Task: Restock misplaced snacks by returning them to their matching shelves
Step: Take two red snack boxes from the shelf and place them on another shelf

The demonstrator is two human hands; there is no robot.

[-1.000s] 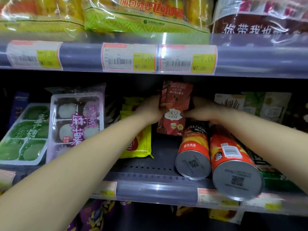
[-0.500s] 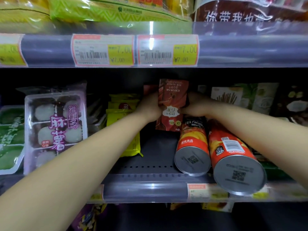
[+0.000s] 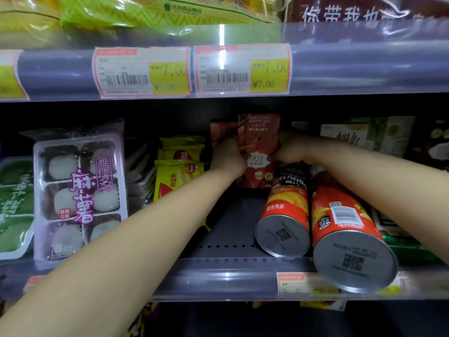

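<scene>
Deep on the middle shelf (image 3: pixel 230 266), the red snack pouch (image 3: pixel 258 152) has been pushed further back against a matching red pack (image 3: pixel 218 132); it looks nearly home. The left hand (image 3: pixel 227 156) and right hand (image 3: pixel 290 149) still grip its edges. Two chip cans (image 3: pixel 283 215) lie just beside, crowding the right forearm; yellow packets (image 3: pixel 177 176) flank the left.
</scene>
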